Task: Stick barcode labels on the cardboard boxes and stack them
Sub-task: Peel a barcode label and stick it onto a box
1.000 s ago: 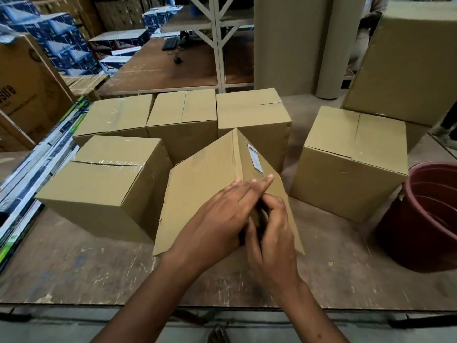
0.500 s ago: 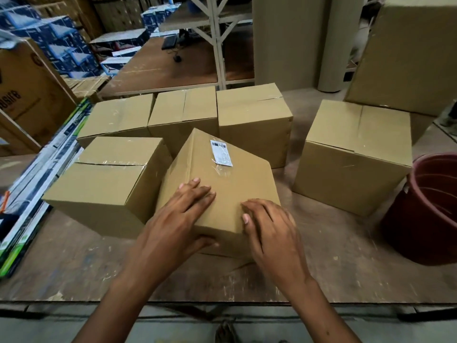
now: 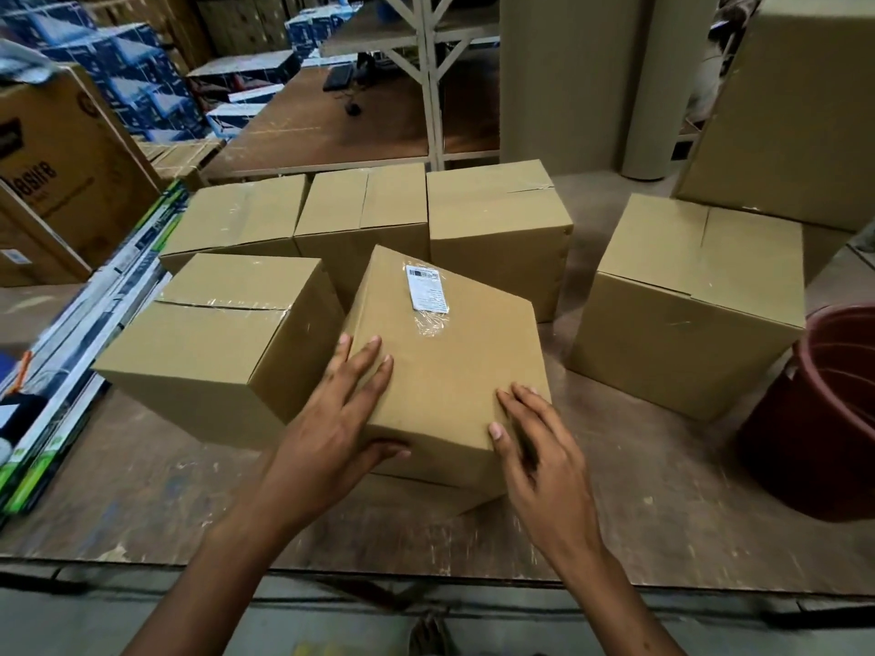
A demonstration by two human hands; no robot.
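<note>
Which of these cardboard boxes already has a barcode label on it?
The tilted box between both hands, left hand and right hand: a white barcode label sits on its top face. The other boxes show only clear tape.

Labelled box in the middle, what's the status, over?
Left hand flat on the box, thumb under its near edge. Right hand fingers on the near right corner. Label on top face. Neighbour box crowds the left side.
</note>
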